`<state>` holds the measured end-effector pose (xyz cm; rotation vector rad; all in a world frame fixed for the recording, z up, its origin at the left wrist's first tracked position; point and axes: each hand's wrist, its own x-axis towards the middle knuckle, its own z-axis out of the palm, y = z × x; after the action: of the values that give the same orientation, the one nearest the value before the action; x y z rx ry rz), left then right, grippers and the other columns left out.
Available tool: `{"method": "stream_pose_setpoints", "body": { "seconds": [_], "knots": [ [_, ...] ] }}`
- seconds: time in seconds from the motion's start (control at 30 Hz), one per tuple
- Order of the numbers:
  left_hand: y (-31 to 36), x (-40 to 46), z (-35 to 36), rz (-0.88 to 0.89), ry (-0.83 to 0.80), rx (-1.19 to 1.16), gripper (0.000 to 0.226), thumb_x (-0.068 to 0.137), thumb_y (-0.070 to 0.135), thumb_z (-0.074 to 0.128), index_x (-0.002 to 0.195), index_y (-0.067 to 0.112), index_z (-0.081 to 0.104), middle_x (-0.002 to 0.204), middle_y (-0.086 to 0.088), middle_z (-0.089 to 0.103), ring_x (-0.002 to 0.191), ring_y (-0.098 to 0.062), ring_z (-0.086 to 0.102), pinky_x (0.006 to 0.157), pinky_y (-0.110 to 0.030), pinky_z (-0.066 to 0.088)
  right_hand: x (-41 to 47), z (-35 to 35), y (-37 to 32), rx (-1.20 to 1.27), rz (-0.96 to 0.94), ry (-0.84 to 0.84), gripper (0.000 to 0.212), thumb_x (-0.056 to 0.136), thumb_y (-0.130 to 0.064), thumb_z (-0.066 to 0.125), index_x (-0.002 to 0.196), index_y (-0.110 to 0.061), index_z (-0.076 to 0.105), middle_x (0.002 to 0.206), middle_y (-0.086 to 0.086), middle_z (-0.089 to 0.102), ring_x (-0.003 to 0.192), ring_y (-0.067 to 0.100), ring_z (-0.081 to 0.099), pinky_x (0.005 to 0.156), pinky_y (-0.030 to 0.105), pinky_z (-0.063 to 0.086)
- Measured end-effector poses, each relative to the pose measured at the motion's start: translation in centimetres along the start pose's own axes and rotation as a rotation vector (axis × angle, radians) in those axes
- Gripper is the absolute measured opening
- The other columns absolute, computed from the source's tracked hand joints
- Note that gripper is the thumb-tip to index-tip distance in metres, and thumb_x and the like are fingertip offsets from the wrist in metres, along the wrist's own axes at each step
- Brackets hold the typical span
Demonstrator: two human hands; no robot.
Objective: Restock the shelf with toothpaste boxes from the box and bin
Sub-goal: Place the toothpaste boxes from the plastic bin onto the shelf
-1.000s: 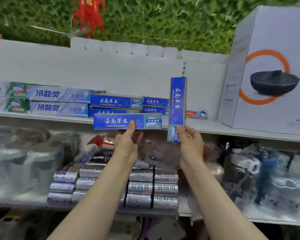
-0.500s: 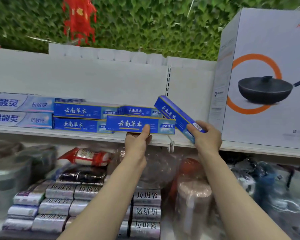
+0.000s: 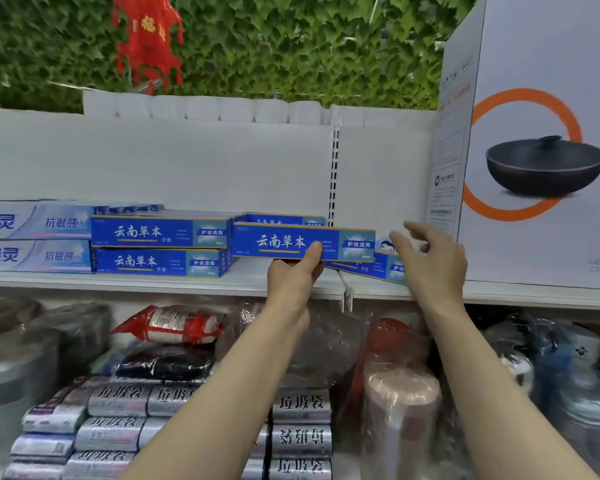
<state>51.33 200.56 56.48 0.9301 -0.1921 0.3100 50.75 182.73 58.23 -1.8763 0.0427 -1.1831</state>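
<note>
**Clerk:** Head view, entry one: left hand, thumb across the front face and fingers under the lower edge of a blue toothpaste box. Box held level, label outward, above the front lip of the white shelf.

**Checker:** Why level and label out?

**Clerk:** My reading: it matches the two stacked blue boxes to its left, so it can slide in flush and face shoppers.

**Checker:** Entry two?

**Clerk:** Right hand, fingers spread and relaxed, gripping nothing. It hovers just over a second blue box lying flat on the shelf, far end slightly askew, partly hidden behind the held box. Whether the fingers touch it, I cannot tell.

**Checker:** Why flat there?

**Clerk:** Likely the base of a new stack; the held box looks meant to go on top or beside it.

**Checker:** Neighbours?

**Clerk:** Pale toothpaste cartons at far left; a large frying-pan carton standing at right, which bounds the gap. Another blue box sits farther back. Rolls labelled as bin bags on the lower shelf.

**Checker:** Supply box and bin?

**Clerk:** Not in view.
</note>
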Motion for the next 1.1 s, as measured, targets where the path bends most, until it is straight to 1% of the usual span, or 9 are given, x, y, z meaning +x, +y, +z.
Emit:
{"method": "stream_pose_setpoints", "body": {
  "seconds": [0.17,0.3,0.37,0.43,0.53,0.63,0.8,0.93,1.1],
  "knots": [
    [0.6,0.9,-0.4,-0.006,-0.051,0.007,0.009,0.093,0.011,0.069,0.1,0.007,0.065,0.093,-0.005,0.073,0.082,-0.011,0.072,0.076,-0.019,0.058,-0.8,1.4,-2.8,0.37,0.142,-0.428,0.033,0.089,-0.03,0.076,0.121,-0.032,0.066,0.097,-0.002,0.075,0.086,0.01,0.073,0.08,0.029,0.056],
    [1.9,1.2,-1.7,-0.124,-0.125,0.298,0.017,0.092,0.019,0.071,0.093,0.003,0.065,0.086,-0.012,0.066,0.079,-0.023,0.065,0.078,-0.028,0.057,-0.6,1.9,-2.4,0.426,0.168,-0.377,0.024,0.087,-0.016,0.077,0.108,-0.025,0.069,0.083,0.004,0.075,0.068,0.008,0.068,0.068,0.024,0.054],
    [3.0,0.9,-2.4,-0.169,-0.148,0.499,0.026,0.093,0.026,0.07,0.081,0.004,0.063,0.08,-0.012,0.063,0.068,-0.023,0.061,0.067,-0.031,0.058,-0.6,2.1,-1.9,0.409,0.181,-0.357,0.024,0.086,-0.014,0.078,0.107,-0.023,0.07,0.087,0.011,0.075,0.072,0.012,0.067,0.074,0.031,0.053],
    [3.8,0.8,-3.2,-0.043,-0.072,0.775,0.034,0.094,0.039,0.066,0.075,0.011,0.06,0.075,-0.005,0.065,0.061,-0.022,0.064,0.069,-0.036,0.059,-0.6,2.7,-1.4,0.364,0.193,-0.369,0.027,0.086,-0.013,0.078,0.111,-0.021,0.071,0.087,0.011,0.075,0.076,0.013,0.068,0.076,0.031,0.054],
    [4.4,0.8,-4.1,0.29,0.059,1.084,0.029,0.095,0.045,0.056,0.088,0.017,0.06,0.089,0.005,0.065,0.092,-0.022,0.063,0.086,-0.037,0.049,-0.8,4.1,-1.2,0.312,0.177,-0.424,0.03,0.086,-0.011,0.077,0.115,-0.017,0.071,0.089,0.004,0.076,0.074,0.004,0.07,0.072,0.023,0.056],
    [3.7,1.3,-4.6,0.4,0.028,1.237,0.034,0.098,0.047,0.05,0.105,0.017,0.062,0.106,0.001,0.061,0.11,-0.022,0.05,0.092,-0.037,0.04,-0.9,5.6,-1.0,0.163,0.11,-0.345,0.039,0.087,-0.024,0.077,0.125,-0.023,0.068,0.112,0.0,0.071,0.1,0.008,0.067,0.094,0.032,0.054],
    [2.2,2.3,-5.6,0.413,0.052,1.388,0.046,0.1,0.055,0.038,0.112,0.016,0.06,0.117,-0.005,0.058,0.112,-0.026,0.049,0.092,-0.039,0.04,-2.7,6.4,-2.2,0.188,0.041,-0.22,0.032,0.101,-0.043,0.054,0.13,-0.03,0.061,0.091,-0.01,0.073,0.093,0.003,0.062,0.089,0.031,0.046],
    [1.8,2.7,-5.4,0.411,0.04,1.449,0.054,0.102,0.058,0.031,0.116,0.014,0.061,0.121,-0.008,0.058,0.111,-0.028,0.052,0.093,-0.041,0.043,-3.4,7.9,-2.0,-0.001,0.011,-0.326,0.045,0.107,-0.05,0.026,0.142,-0.033,0.049,0.115,-0.012,0.072,0.124,0.015,0.045,0.105,0.041,0.032],
    [1.7,3.5,-4.6,0.361,0.024,1.475,0.061,0.102,0.061,0.025,0.118,0.014,0.06,0.124,-0.007,0.058,0.109,-0.027,0.055,0.091,-0.042,0.042,-3.0,8.4,-2.1,-0.167,0.014,-0.405,0.053,0.102,-0.055,0.007,0.141,-0.042,0.04,0.133,-0.01,0.064,0.126,0.021,0.04,0.105,0.047,0.028]
  ]
}}
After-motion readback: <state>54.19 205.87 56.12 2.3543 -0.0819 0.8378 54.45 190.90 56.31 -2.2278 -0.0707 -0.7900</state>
